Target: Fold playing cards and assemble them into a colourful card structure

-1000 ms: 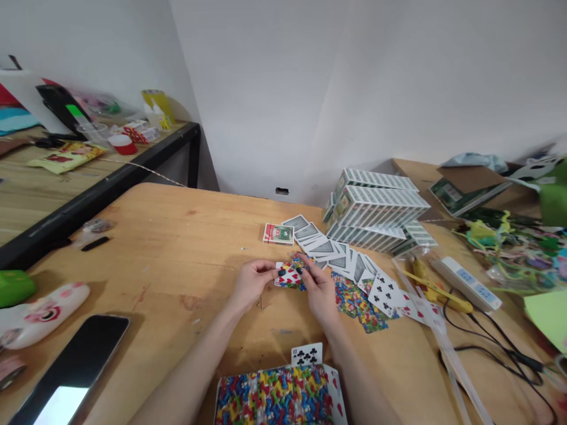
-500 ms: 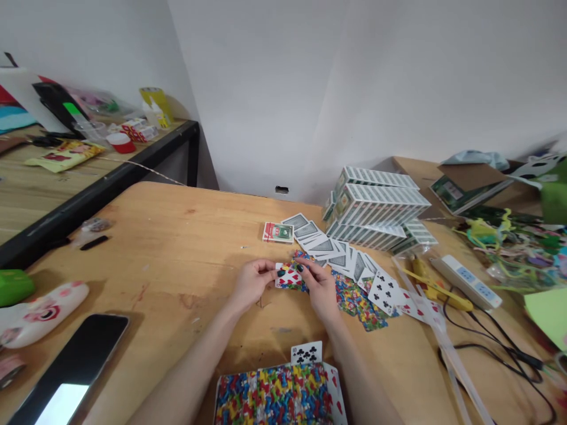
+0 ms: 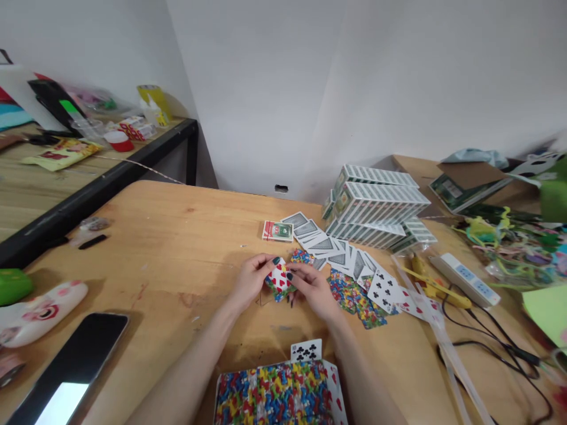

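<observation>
My left hand (image 3: 254,278) pinches a hearts playing card (image 3: 279,276) by its upper left edge, with a multicoloured patterned piece showing behind and below it. My right hand (image 3: 312,287) grips the right side of the same card and piece. Just behind the hands lies another multicoloured piece (image 3: 302,256). To the right, grey-backed cards (image 3: 319,242) fan across the table, with a clubs card (image 3: 383,290) and patterned cards (image 3: 346,290) at the near end. Close to me stand rows of patterned cards (image 3: 272,394), a ten of clubs (image 3: 306,350) sticking out behind them.
A card box (image 3: 277,231) lies beyond my hands. Stacked card cartons (image 3: 381,202) stand at the back right, near a power strip (image 3: 465,280), a yellow glue gun (image 3: 436,288) and cables. A phone (image 3: 73,366) lies at the left on the wooden table (image 3: 177,236).
The hearts card has turned from lying sideways to nearly upright and moved slightly left. A patterned piece now shows behind it, and both hands have shifted their hold.
</observation>
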Motion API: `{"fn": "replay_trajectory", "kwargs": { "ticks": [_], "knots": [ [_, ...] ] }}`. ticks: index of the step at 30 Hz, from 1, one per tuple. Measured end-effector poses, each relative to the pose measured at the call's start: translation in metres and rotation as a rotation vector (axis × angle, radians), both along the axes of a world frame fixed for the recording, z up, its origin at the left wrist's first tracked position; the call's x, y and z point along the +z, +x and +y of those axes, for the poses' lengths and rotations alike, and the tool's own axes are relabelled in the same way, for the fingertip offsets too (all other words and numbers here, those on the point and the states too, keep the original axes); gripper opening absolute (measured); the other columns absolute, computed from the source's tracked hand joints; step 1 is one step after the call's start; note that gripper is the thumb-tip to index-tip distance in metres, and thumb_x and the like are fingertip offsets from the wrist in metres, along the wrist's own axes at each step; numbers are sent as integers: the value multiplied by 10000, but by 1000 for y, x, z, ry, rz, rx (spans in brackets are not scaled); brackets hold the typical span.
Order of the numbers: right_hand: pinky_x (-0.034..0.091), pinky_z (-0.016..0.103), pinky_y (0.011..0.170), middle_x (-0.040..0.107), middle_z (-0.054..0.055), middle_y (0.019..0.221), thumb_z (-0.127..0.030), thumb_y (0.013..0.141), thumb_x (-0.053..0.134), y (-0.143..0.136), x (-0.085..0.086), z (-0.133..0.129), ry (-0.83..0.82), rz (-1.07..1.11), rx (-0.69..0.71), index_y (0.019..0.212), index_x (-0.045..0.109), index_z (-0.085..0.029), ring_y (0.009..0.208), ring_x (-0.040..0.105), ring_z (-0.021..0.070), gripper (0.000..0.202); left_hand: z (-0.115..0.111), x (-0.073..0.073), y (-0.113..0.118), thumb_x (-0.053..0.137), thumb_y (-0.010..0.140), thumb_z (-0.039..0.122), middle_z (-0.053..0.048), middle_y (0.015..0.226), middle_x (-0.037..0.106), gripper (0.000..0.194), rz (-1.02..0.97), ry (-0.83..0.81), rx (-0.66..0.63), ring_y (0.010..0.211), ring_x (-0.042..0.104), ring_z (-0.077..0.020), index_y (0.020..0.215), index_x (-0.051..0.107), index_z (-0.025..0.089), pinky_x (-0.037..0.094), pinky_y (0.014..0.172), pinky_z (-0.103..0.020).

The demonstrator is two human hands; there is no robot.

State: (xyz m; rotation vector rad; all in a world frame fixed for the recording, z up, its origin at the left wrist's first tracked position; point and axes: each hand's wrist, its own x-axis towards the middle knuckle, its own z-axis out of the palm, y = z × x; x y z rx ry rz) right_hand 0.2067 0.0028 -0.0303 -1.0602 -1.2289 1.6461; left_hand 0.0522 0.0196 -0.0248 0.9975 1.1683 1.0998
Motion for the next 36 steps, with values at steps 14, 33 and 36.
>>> {"fn": "replay_trajectory", "kwargs": {
  "ticks": [14, 33, 36],
  "knots": [
    [508, 277, 466, 595, -48, 673, -331, 724, 572, -12, -3, -1, -99, 232, -75, 953, 365, -253, 525, 620, 151, 318, -6, -9, 12, 501, 715, 294, -18, 778, 621, 212, 50, 91, 244, 690, 544, -134, 826, 604, 145, 422, 609, -210],
    [418, 213, 375, 540, -87, 598, -399, 773, 449, -28, 1, -8, -162, 228, 50, 989, 332, -299, 424, 548, 115, 265, -19, -1, 7, 366, 683, 151, 39, 554, 478, 154, 320, 260, 332, 503, 438, -110, 664, 513, 191, 344, 460, -193],
    [394, 202, 348, 490, -98, 521, -386, 777, 425, -28, 3, -9, -154, 173, 33, 1000, 334, -294, 397, 520, 116, 258, -21, -4, 5, 362, 699, 147, 36, 570, 493, 164, 351, 326, 281, 514, 447, -114, 697, 518, 195, 352, 481, -199]
  ]
}}
